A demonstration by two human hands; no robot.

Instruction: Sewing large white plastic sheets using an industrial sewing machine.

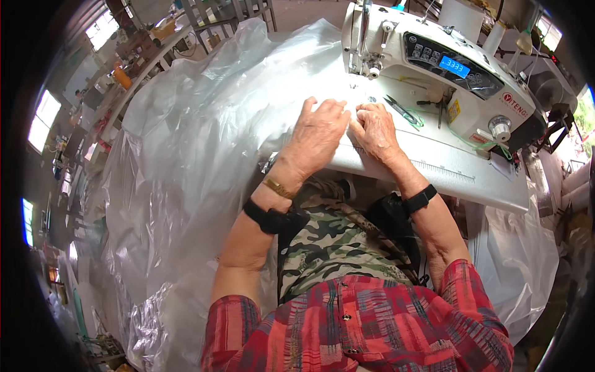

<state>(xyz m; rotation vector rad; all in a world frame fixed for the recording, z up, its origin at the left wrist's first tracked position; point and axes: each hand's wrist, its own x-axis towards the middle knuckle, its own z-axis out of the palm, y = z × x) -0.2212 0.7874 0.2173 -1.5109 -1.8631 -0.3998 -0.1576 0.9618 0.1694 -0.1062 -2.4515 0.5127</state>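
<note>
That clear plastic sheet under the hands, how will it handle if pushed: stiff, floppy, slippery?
Likely floppy: the clear plastic sheet billows in soft folds off the table and bunches at the lower left. Probably light for its bulk, being thin and see-through. Its glossy surface suggests slipperiness; the left hand and right hand both press it flat beside the sewing machine.

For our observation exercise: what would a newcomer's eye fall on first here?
First, the huge billow of clear plastic sheet filling the left and middle. Then the white sewing machine at upper right, with the left hand and right hand pressing the sheet flat before its needle.
</note>
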